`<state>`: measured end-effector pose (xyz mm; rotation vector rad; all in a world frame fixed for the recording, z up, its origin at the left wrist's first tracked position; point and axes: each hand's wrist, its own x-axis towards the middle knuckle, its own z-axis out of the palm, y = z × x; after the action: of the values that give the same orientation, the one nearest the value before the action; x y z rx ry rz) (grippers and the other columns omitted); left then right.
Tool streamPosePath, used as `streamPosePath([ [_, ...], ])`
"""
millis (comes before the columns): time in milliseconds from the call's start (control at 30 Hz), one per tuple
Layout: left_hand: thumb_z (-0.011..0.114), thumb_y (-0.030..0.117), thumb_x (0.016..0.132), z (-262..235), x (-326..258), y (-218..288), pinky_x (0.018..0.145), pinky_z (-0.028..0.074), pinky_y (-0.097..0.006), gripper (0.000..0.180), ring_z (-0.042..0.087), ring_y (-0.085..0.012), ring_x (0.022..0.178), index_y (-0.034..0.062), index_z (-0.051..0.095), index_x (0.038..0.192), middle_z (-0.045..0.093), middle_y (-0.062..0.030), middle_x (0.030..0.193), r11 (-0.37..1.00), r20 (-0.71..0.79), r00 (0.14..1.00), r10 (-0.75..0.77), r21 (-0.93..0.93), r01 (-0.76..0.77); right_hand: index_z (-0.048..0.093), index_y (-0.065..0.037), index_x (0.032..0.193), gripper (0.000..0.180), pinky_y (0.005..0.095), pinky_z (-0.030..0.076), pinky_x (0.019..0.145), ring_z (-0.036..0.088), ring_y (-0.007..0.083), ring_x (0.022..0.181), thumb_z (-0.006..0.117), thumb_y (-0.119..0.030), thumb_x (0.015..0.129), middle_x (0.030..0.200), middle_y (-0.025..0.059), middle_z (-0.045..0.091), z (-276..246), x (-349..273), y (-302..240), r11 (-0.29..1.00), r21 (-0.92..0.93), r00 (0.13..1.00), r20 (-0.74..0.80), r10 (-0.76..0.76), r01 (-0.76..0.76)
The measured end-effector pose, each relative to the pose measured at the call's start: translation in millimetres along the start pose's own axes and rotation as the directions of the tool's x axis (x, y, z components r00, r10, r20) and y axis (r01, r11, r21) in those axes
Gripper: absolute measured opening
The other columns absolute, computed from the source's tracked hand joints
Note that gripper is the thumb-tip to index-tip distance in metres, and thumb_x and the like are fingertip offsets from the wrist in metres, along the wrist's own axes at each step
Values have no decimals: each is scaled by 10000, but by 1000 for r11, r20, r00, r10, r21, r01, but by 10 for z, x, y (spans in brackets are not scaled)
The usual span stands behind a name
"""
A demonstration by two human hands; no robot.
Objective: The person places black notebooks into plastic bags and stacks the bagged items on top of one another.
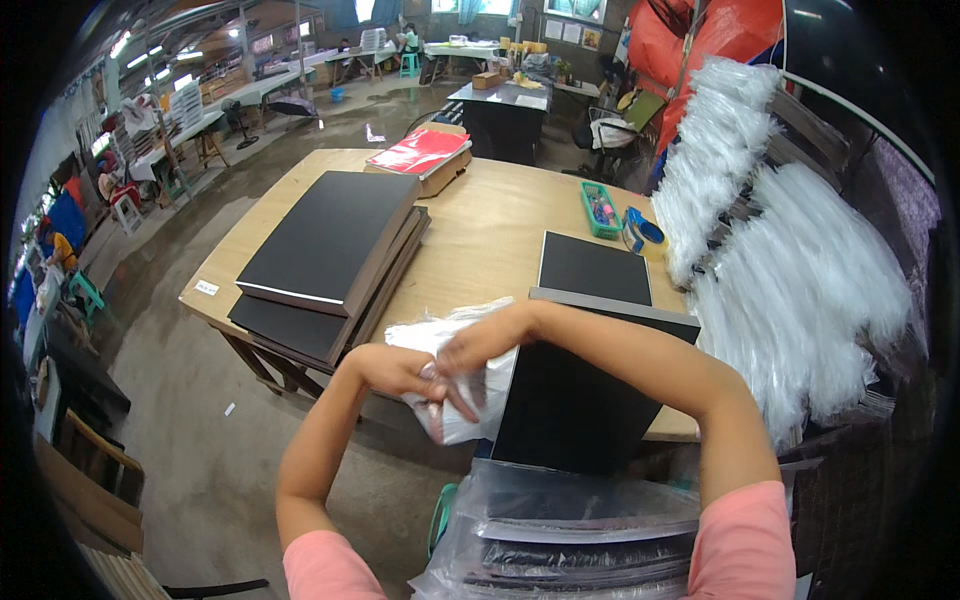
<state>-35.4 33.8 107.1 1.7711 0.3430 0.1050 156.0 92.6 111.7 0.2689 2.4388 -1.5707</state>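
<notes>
Both my hands meet over a crumpled white bundle of thin, filmy sheets (462, 425) at the table's near edge. My left hand (405, 375) is closed, with its fingers pinching some of the thin material. Just above and to the right, my right hand (492, 338) bends in over the bundle, its fingers smeared by motion. Beside them on the right stands a large black panel (570, 405) with a grey strip along its top edge. A smaller black board (595, 270) lies behind it. In front of me, several dark flat pieces in clear plastic (590, 530) are stacked.
Black-covered boards (325, 235) are piled on the left of the wooden table (490, 220). A red-topped stack (420, 150), a green basket (600, 210) and a blue tape dispenser (643, 235) sit farther back. Heaps of clear plastic sleeves (800, 300) rise at right.
</notes>
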Motion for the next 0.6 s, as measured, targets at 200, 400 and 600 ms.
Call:
streamPosePath([
  [200, 589, 469, 819, 658, -312, -40, 912, 426, -515, 518, 584, -332, 963, 32, 600, 1096, 603, -170, 985, 449, -556, 632, 539, -446, -775, 685, -1, 921, 275, 337, 490, 799, 633, 205, 889, 656, -266, 853, 892, 93, 679, 587, -864, -500, 919, 329, 770, 520, -369, 218],
  [400, 521, 362, 878, 714, 96, -206, 862, 488, -455, 411, 585, -346, 1005, 11, 574, 1086, 620, -165, 993, 942, -48, 946, 321, 123, -313, 620, 35, 813, 327, 373, 497, 665, 658, 241, 686, 646, -290, 841, 859, 183, 666, 1030, -1987, -248, 620, 699, 901, -434, -26, 355],
  [600, 548, 232, 904, 757, 588, 80, 816, 468, -338, 214, 570, -191, 864, 23, 595, 918, 607, -83, 942, 725, -422, 802, 423, -373, -579, 592, 29, 946, 422, 364, 506, 721, 650, 236, 611, 721, -337, 779, 855, 154, 645, 1543, -2315, 385, 781, 274, 800, -420, -428, 562],
])
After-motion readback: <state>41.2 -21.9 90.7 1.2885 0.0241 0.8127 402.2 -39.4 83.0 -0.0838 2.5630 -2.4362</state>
